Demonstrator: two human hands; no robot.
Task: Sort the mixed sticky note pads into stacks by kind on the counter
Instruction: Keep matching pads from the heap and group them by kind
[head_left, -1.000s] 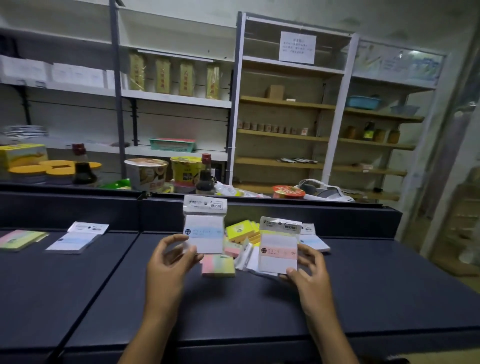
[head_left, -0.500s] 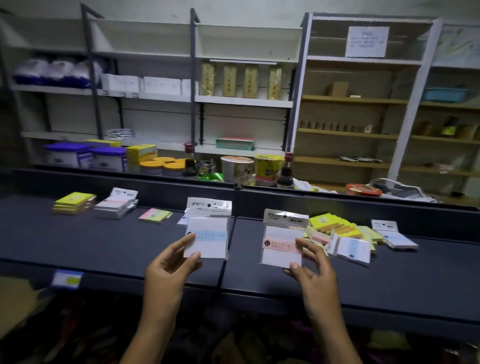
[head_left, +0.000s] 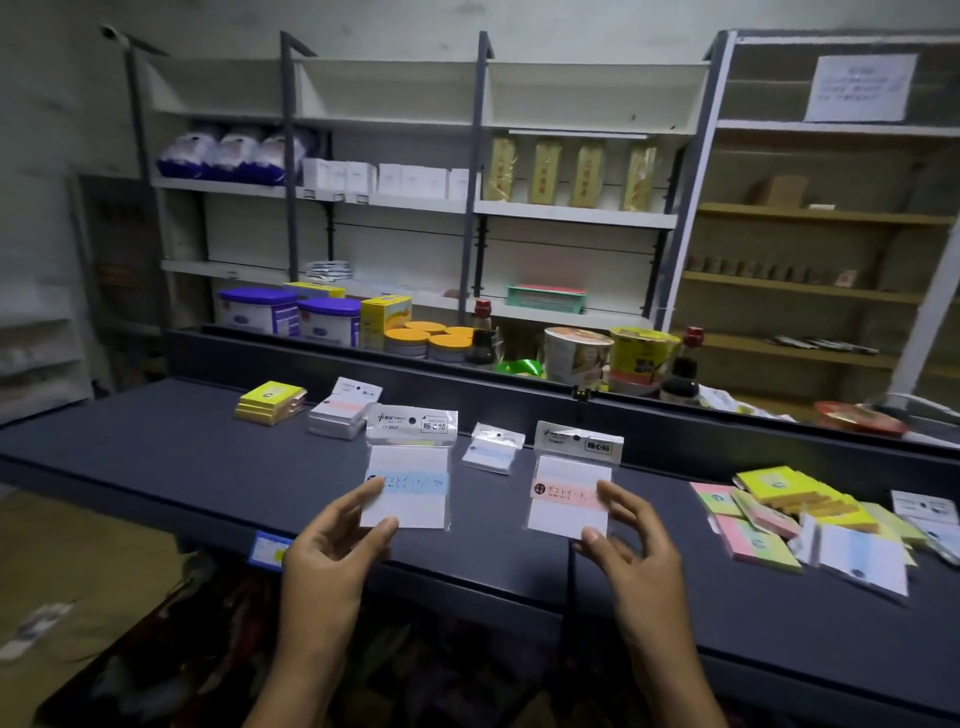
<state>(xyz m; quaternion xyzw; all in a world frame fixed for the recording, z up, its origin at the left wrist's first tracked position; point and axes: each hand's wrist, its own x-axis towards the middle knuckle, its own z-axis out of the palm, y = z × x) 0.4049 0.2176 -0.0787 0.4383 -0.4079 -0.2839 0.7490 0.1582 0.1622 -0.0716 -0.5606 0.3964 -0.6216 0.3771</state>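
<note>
Dark worktop (head_left: 156, 457): left hand (head_left: 332, 551) pinches a clear-bagged blue-banded white pad (head_left: 408, 467); right hand (head_left: 634, 556), at three o'clock, pinches a pink-banded one (head_left: 569, 480).

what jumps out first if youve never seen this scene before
Two bagged sticky note pads held up over the dark counter stand out: the left hand pinches the blue-banded pad, the right hand the pink-banded pad. To the right lies the unsorted pile; at back left sit a yellow pad stack and a white bagged stack.
</note>
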